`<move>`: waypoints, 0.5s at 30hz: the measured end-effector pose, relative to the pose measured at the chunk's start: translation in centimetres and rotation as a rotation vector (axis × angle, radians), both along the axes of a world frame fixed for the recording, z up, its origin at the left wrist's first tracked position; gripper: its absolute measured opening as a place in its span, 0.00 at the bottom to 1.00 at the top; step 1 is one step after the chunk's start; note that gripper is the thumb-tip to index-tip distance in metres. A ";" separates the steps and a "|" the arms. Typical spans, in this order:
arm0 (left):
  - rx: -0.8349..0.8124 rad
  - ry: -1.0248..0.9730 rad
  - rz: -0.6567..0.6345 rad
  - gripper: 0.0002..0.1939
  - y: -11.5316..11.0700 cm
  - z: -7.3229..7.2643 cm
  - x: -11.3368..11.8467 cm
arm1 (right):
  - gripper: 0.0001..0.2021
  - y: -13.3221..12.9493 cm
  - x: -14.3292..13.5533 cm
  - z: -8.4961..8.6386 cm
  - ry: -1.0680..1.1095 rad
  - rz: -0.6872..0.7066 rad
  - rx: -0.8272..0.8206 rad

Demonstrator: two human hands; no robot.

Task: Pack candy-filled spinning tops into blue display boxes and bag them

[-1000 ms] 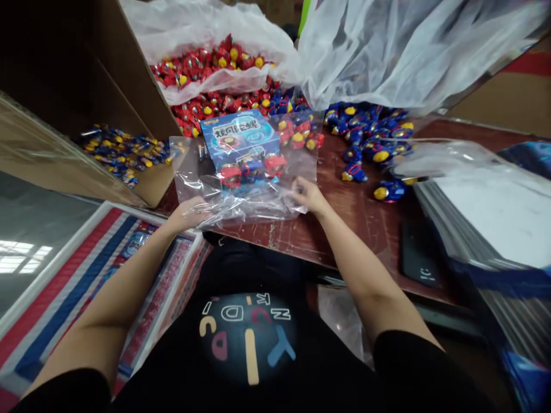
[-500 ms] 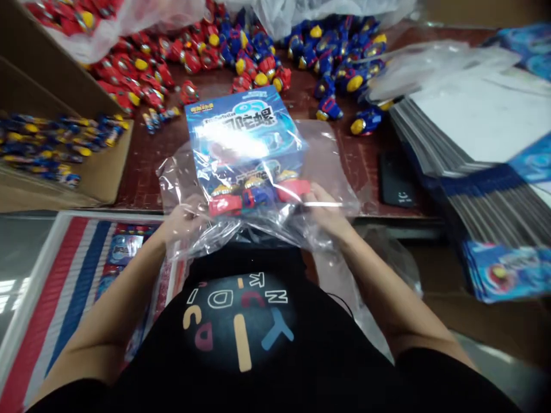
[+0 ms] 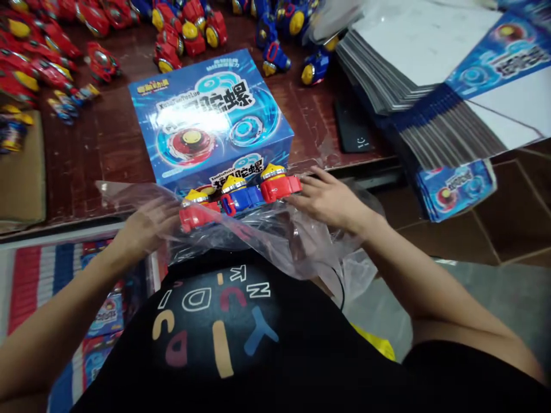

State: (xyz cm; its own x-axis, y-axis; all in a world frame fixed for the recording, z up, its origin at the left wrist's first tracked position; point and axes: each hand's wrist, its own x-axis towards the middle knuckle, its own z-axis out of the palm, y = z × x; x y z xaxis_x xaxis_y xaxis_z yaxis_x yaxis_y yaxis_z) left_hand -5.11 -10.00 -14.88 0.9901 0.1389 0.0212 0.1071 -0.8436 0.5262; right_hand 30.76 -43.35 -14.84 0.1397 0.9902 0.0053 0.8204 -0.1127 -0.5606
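Note:
A blue printed cardboard box (image 3: 206,115) sits at the table edge in front of me. Along its front side are three toy spinning tops: a red one (image 3: 200,215) on the left, a blue one (image 3: 243,199) in the middle and another red one (image 3: 280,186) on the right. A clear plastic bag (image 3: 279,246) lies crumpled between the box and my body. My left hand (image 3: 148,226), fingers stretched out, is by the left red top, with plastic film over its fingers. My right hand (image 3: 331,201) has its fingers extended beside the right red top.
Red toys (image 3: 47,51) and blue toys (image 3: 279,34) are heaped at the back. Stacked flat printed cartons (image 3: 430,109) overhang the table on the right, near a black phone-like object (image 3: 355,127). An open cardboard box (image 3: 26,172) stands left; a striped sheet (image 3: 60,275) lies below.
The plastic bag has come off the box top and slumped toward my body. My hands have loosened from the bag and their fingers have straightened. The view has shifted closer and to the right.

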 end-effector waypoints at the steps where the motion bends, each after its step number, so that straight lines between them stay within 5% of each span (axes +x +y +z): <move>1: 0.059 -0.006 -0.066 0.19 0.1 0.6 -0.3 | 0.12 0.6 0.5 0.5 -0.053 0.025 0.014; 5: 0.204 -0.137 -0.248 0.25 -0.5 4.1 -1.7 | 0.09 2.6 3.2 4.2 -0.060 0.290 0.020; 8: 0.084 -0.176 -0.223 0.22 -1.9 6.7 -1.7 | 0.10 3.8 5.1 7.6 0.224 0.466 0.004; 11: -0.102 -0.361 -0.143 0.18 -2.2 7.7 -0.3 | 0.12 5.8 6.0 8.4 0.524 0.345 0.163; 15: -0.276 -0.581 0.112 0.03 0.2 5.5 4.1 | 0.21 10.9 5.7 4.3 0.870 -0.026 0.439</move>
